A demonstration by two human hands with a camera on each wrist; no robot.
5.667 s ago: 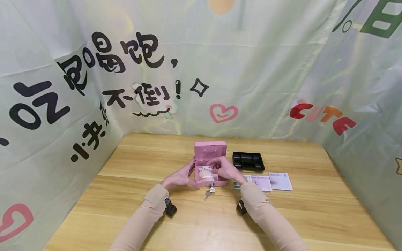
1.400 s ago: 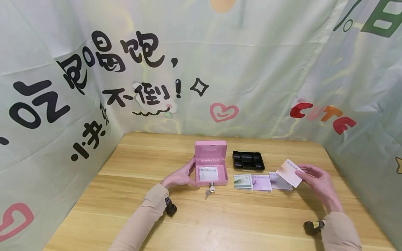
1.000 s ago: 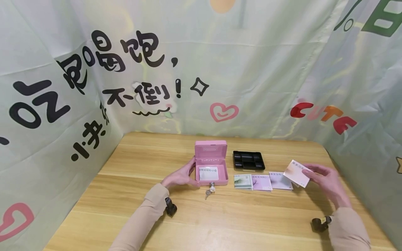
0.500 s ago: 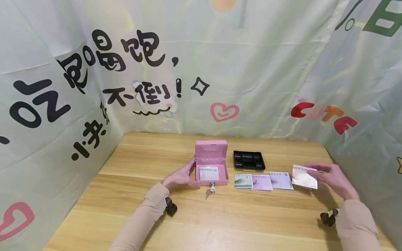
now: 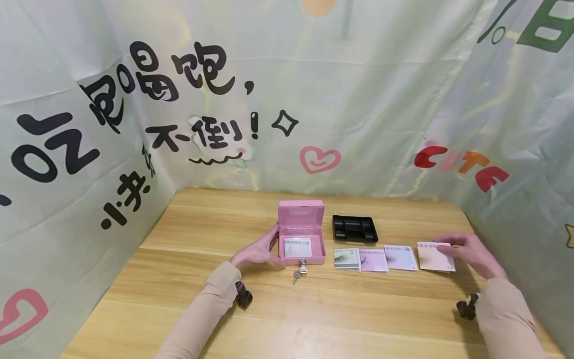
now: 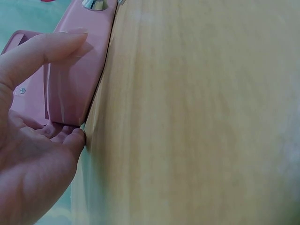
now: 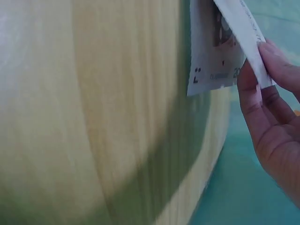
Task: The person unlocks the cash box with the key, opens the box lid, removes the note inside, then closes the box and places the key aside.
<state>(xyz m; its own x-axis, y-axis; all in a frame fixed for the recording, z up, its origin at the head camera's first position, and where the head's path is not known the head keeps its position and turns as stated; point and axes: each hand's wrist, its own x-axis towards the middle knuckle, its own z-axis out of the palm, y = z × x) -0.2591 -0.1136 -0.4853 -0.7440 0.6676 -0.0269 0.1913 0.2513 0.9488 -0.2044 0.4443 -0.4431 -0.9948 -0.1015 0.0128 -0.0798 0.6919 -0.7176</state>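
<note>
My left hand (image 5: 256,252) holds the left side of a pink cash box (image 5: 291,262) whose lid (image 5: 301,215) stands up. In the left wrist view the thumb lies on the box's front wall (image 6: 75,101), while the other fingers are at its end. A pale folded banknote (image 5: 297,248) lies inside the box. At the far right of the row, my right hand (image 5: 474,253) pinches folded brownish-pink banknotes (image 5: 432,258) low over the table. The right wrist view shows thumb and fingers on the banknote's folded edge (image 7: 255,51), its lower flap hanging apart.
Left of the right hand lie a green banknote pile (image 5: 347,260), a purple pile (image 5: 373,260) and a bluish pile (image 5: 401,258), side by side. A black compartment tray (image 5: 354,241) sits behind them. Keys (image 5: 296,277) hang at the box's front lock (image 5: 303,269).
My right hand has taken brownish-pink banknotes out of the box, carried them right past the bluish pile, and lowered them to the row's end. The left hand has stayed at the box.
</note>
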